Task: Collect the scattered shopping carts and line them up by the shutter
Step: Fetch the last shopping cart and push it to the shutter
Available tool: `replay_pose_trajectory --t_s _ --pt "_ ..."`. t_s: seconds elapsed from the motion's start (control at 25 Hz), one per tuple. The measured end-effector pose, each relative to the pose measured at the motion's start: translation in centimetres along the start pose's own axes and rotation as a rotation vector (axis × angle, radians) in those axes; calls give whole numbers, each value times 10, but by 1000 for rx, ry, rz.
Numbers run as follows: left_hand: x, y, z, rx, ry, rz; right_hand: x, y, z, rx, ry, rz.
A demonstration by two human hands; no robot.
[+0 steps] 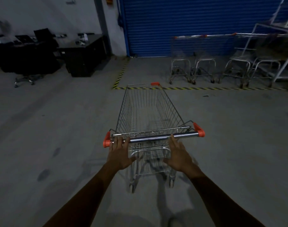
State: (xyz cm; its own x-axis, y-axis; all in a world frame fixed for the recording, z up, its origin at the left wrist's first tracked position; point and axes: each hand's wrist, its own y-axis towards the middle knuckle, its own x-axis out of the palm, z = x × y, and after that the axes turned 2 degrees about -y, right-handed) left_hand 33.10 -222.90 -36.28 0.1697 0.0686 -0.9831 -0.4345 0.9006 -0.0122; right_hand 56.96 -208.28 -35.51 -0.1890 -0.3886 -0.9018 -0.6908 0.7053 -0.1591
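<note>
A wire shopping cart (pixel 149 112) with orange corner caps stands on the concrete floor right in front of me, its nose pointing at the blue shutter (pixel 181 25). My left hand (pixel 119 153) holds the left end of its chrome handle bar (pixel 154 137), fingers curled over it. My right hand (pixel 179 154) rests against the bar's right part, fingers on it. Several other carts (pixel 221 63) stand side by side in a row in front of the shutter at the right, blurred.
Yellow-black floor tape (pixel 122 72) marks a zone before the shutter. Dark desks (pixel 84 54) and an office chair (pixel 25 69) stand at the left against the wall. A white metal frame (pixel 285 59) leans at the far right.
</note>
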Motion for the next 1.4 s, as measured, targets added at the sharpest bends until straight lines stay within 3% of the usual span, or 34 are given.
replay_pose_trajectory --t_s 0.24,0.4,0.64,0.92,1.04,1.28,1.4 --pt "-12 210 25 -64 -24 -86 -104 207 58 26 -113 -106" --pt "-1 339 26 -70 -58 -73 -143 352 91 7 -215 -29" --pt "-5 569 -21 -44 -64 -19 -186 590 113 30 -196 20" --pt "-36 836 -61 -59 -62 -182 -251 837 140 42 -156 -103" --pt "-35 930 -66 -40 -62 -147 -263 926 164 14 -153 -144" --pt "-20 1160 -67 -63 -1 -3 -294 1135 221 -45 -139 -47" --pt "-29 1264 -68 -58 14 8 -330 1235 244 -65 -138 -102"
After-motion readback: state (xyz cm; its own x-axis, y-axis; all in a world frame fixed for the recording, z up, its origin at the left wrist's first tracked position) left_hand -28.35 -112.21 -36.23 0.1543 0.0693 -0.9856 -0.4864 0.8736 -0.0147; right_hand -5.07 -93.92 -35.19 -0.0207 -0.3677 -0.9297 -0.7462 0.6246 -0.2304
